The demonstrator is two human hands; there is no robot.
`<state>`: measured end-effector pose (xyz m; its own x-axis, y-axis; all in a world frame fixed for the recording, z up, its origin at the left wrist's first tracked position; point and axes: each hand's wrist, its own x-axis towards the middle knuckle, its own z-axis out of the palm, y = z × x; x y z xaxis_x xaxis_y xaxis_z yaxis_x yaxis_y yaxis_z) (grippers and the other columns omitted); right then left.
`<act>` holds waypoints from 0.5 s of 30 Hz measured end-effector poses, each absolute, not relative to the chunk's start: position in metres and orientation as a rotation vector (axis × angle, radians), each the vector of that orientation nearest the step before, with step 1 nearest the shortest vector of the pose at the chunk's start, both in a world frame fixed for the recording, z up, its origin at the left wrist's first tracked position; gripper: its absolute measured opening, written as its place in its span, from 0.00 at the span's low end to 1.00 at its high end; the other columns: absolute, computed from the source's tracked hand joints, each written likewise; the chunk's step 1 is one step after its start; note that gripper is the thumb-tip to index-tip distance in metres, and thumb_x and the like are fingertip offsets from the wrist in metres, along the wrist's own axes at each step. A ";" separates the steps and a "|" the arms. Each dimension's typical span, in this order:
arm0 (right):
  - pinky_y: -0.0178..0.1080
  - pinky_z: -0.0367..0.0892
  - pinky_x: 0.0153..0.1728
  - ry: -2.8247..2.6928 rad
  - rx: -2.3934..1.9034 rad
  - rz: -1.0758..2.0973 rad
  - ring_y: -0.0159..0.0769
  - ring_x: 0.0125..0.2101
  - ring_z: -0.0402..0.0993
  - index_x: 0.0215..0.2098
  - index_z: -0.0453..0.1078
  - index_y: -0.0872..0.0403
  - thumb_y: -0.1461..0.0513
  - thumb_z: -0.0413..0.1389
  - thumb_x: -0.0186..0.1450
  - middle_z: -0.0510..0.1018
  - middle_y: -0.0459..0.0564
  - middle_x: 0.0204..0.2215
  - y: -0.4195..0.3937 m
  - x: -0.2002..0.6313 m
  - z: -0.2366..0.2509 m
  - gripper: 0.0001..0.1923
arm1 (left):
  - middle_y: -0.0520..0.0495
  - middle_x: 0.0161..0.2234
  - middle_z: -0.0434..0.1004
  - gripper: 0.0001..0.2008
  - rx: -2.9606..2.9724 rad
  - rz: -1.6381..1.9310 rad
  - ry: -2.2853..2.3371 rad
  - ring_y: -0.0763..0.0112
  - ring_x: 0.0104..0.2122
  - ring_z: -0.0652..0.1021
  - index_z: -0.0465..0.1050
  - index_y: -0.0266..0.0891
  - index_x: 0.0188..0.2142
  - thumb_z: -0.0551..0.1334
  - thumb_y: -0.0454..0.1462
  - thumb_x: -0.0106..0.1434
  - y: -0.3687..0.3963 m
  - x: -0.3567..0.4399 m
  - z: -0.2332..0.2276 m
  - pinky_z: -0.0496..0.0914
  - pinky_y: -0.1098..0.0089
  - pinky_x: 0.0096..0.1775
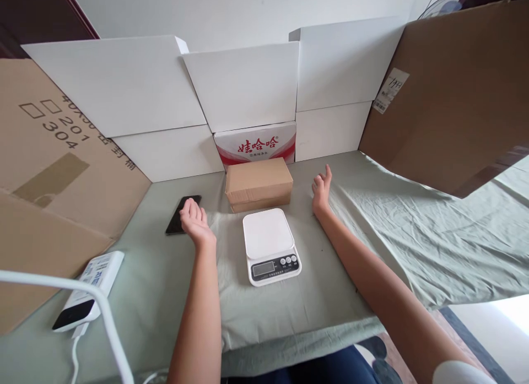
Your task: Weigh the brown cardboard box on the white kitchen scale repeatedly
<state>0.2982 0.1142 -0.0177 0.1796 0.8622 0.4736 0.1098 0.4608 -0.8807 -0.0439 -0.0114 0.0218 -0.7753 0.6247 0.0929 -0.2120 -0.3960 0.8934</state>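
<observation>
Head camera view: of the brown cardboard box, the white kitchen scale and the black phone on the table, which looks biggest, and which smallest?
1. Brown cardboard box, largest, though it lies farthest.
2. White kitchen scale, close behind.
3. Black phone, clearly smallest, partly under the left hand.

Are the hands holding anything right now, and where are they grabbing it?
Nothing is held. The left hand is open beside the black phone; the right hand is open in the air near the brown box.

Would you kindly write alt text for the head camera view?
Two bare hands hover over a cloth-covered table, left hand near a black phone, right hand open, flanking a white kitchen scale and small cardboard box.
</observation>
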 end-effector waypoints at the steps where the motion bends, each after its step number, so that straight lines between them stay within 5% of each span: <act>1: 0.64 0.52 0.68 -1.260 -0.986 0.702 0.42 0.72 0.49 0.73 0.33 0.34 0.47 0.40 0.72 0.51 0.51 0.71 0.114 0.296 -0.019 0.34 | 0.36 0.71 0.58 0.34 0.596 2.166 1.308 0.61 0.70 0.62 0.65 0.39 0.66 0.45 0.54 0.70 -0.010 -0.040 0.021 0.61 0.62 0.65; 6: 0.59 0.61 0.64 -1.287 -0.960 0.882 0.45 0.67 0.61 0.70 0.53 0.38 0.45 0.48 0.70 0.63 0.51 0.67 0.100 0.271 -0.011 0.31 | 0.32 0.69 0.61 0.36 0.694 2.001 1.271 0.57 0.69 0.64 0.70 0.38 0.64 0.47 0.58 0.69 0.000 -0.021 0.013 0.60 0.60 0.65; 11: 0.57 0.59 0.66 -1.379 -0.928 0.836 0.48 0.65 0.64 0.70 0.52 0.43 0.47 0.50 0.70 0.60 0.56 0.68 0.076 0.257 0.000 0.33 | 0.31 0.66 0.68 0.26 0.686 1.937 1.443 0.58 0.66 0.69 0.73 0.36 0.59 0.57 0.48 0.68 -0.008 -0.007 0.010 0.63 0.60 0.64; 15: 0.57 0.67 0.60 -1.301 -1.002 0.740 0.48 0.58 0.68 0.66 0.55 0.44 0.48 0.49 0.70 0.64 0.57 0.61 0.055 0.252 -0.002 0.28 | 0.31 0.59 0.75 0.22 0.636 1.848 1.605 0.54 0.60 0.76 0.73 0.37 0.55 0.59 0.45 0.67 -0.032 0.004 0.009 0.68 0.54 0.61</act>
